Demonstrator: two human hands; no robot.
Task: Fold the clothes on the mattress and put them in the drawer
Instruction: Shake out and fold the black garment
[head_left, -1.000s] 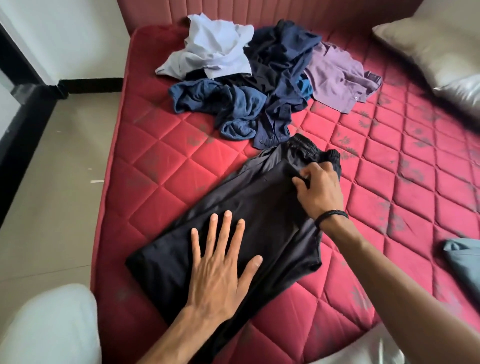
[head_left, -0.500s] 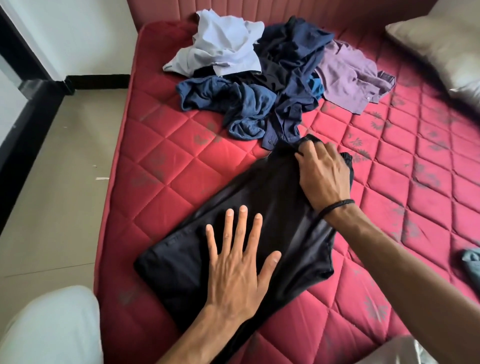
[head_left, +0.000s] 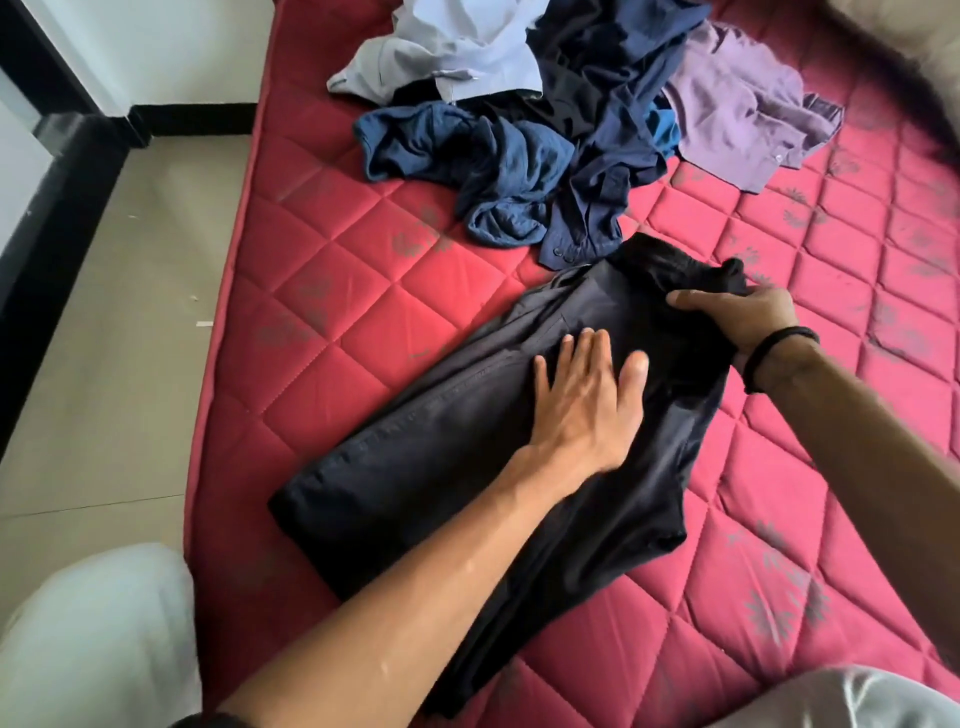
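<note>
Black trousers lie flat, folded lengthwise, running diagonally across the red quilted mattress, waistband toward the far side, legs toward the near edge. Left hand rests palm-down on the upper-middle of the fabric, fingers straight and slightly spread, pressing it flat, no grip on anything. Right hand sits at the waistband end, thumb stretched out over the cloth, fingers curled around the bunched waistband edge, so it holds the trousers there. Black band on the right wrist. Just past the waistband: unfolded pile with a blue garment, navy shirt almost touching the trousers, pale grey-blue shirt at the far left, purple shirt on the right. Tiled floor left of the mattress.
</note>
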